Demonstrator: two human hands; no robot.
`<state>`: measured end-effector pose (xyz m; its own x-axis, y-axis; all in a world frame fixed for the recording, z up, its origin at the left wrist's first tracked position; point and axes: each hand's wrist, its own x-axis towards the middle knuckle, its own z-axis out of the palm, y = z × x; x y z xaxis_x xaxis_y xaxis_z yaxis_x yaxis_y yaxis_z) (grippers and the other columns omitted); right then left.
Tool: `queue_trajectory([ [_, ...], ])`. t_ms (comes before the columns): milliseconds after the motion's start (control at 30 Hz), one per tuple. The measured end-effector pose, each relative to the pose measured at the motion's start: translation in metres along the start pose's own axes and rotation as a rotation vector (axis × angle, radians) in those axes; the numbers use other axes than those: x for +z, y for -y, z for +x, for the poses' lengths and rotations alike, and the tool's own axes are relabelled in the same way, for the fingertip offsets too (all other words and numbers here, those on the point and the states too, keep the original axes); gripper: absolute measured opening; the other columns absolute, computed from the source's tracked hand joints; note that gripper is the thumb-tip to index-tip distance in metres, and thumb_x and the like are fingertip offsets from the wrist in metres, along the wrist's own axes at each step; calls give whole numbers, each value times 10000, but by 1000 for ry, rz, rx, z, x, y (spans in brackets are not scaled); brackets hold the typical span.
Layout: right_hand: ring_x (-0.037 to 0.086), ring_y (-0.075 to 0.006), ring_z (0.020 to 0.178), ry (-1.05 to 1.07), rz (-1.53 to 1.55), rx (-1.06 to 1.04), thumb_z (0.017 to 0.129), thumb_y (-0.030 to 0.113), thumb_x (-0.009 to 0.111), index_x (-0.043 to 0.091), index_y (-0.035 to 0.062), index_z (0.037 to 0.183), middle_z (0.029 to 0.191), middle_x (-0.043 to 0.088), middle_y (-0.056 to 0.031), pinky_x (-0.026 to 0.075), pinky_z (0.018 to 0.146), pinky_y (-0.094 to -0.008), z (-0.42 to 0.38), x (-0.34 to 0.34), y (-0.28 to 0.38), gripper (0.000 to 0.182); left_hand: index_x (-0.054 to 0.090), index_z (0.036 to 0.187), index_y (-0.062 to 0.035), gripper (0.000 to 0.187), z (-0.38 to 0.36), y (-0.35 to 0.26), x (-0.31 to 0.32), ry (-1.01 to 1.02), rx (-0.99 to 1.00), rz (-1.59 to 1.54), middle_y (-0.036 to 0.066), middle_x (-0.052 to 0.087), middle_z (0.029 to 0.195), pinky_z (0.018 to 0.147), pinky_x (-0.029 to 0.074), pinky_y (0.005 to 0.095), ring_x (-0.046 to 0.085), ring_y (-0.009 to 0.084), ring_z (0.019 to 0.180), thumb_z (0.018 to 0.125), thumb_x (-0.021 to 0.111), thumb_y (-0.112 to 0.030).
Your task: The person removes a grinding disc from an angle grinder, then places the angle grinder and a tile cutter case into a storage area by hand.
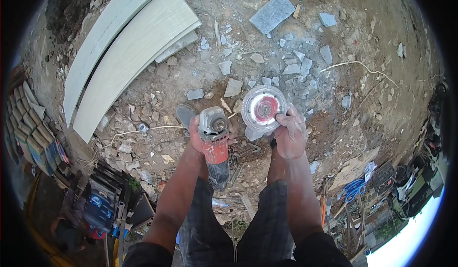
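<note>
Two bare hands hold things above the rubble. The left hand (193, 136) grips an angle grinder (215, 148) near its head, fingers curled around it: the thumb side shows along the left flank and some fingertips on the right. The grinder's long axis runs away from the person, tilted slightly left at the far end; its metal head points outward, the spindle face up towards the camera, and the dark rear end points back between the knees. The grinder's underside, with most of the fingers beneath it, is hidden.

Just right of the grinder and a little farther out, the right hand (292, 132) pinches the lower right edge of a round disc (265, 106) between thumb and fingers. The disc has no long axis; its silvery face and red centre turn up to the camera. Any print there is too small to read, and the fingers behind it are hidden.

Beyond the grinder, to its left, lie long pale slabs (136, 42), the outermost cut off by the picture's top edge. Beyond it to the right are a grey block (272, 14) and broken stone chips (305, 67). A shoe (186, 115) shows partly just left of the grinder's head.
</note>
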<state>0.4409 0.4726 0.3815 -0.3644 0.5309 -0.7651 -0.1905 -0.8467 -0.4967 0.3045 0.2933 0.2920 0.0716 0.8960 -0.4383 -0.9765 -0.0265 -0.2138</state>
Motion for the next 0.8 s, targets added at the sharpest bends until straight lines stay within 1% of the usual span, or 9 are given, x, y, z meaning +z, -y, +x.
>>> queue_trajectory([
  [67, 608, -109, 800, 11, -655, -56, 883, 53, 506, 580, -3, 1205, 1027, 655, -73, 492, 703, -238, 8, -13, 1, 335, 582, 1198, -30, 789, 6, -10, -21, -4, 3, 87, 235, 649, 968, 636, 538, 417, 641, 331, 774, 763, 571, -689],
  [133, 643, -165, 809, -77, -723, -87, 878, 51, 497, 581, 4, 1220, 1010, 669, -79, 516, 693, -283, 11, -4, -6, 356, 616, 1097, -41, 769, 11, -11, -12, -218, 18, 151, 209, 628, 980, 602, 512, 393, 586, 274, 792, 827, 448, -741],
  [200, 662, -226, 770, -39, -1281, -746, 859, 53, 527, 610, 45, 1201, 960, 670, -105, 523, 650, -322, 22, -13, -18, 352, 601, 1163, -79, 706, 18, -13, -12, -161, 12, 175, 215, 631, 1010, 641, 552, 429, 627, 313, 834, 852, 461, -697],
  [233, 653, -283, 714, 73, -1276, -651, 841, 58, 554, 661, 83, 1071, 881, 643, -126, 517, 623, -373, 20, -17, -18, 256, 584, 1192, -80, 690, 20, -13, -8, -207, 17, 149, 213, 635, 1011, 656, 563, 443, 641, 325, 843, 860, 474, -674],
  [333, 646, -320, 713, 218, -1337, -559, 829, 75, 588, 669, 97, 942, 830, 622, -110, 519, 653, -396, 18, -6, -16, 141, 540, 1264, -73, 652, 25, -12, 14, -290, 26, 120, 192, 646, 1020, 667, 569, 461, 659, 325, 841, 873, 523, -595],
  [367, 638, -299, 714, 168, -1276, -417, 893, 140, 584, 642, 38, 874, 826, 643, -124, 506, 664, -377, 13, 3, -15, 119, 541, 1263, -67, 634, 26, -13, 15, -293, -3, 176, 183, 649, 1038, 672, 568, 460, 661, 327, 848, 874, 535, -568],
  [467, 628, -283, 664, 152, -1468, -565, 853, 245, 706, 647, 46, 879, 767, 616, -108, 494, 583, -371, 16, 18, -12, 209, 539, 1279, -61, 603, 29, -11, 20, -225, -53, 214, 164, 653, 1089, 705, 572, 461, 671, 319, 874, 870, 559, -504],
  [500, 629, -276, 659, 157, -1529, -482, 785, 342, 789, 654, 52, 884, 758, 611, -105, 493, 578, -378, 16, 22, -8, 335, 521, 1308, -42, 646, 30, -9, 24, -249, -42, 237, 156, 654, 1104, 742, 561, 444, 669, 303, 885, 875, 538, -521],
  [800, 633, -249, 665, 225, -1467, -466, 742, 325, 828, 649, 45, 852, 765, 619, -94, 495, 599, -357, 20, 7, -3, 350, 483, 1352, -38, 684, 31, -10, 18, -227, -124, 302, 153, 651, 1130, 751, 594, 430, 685, 276, 921, 871, 548, -520],
])
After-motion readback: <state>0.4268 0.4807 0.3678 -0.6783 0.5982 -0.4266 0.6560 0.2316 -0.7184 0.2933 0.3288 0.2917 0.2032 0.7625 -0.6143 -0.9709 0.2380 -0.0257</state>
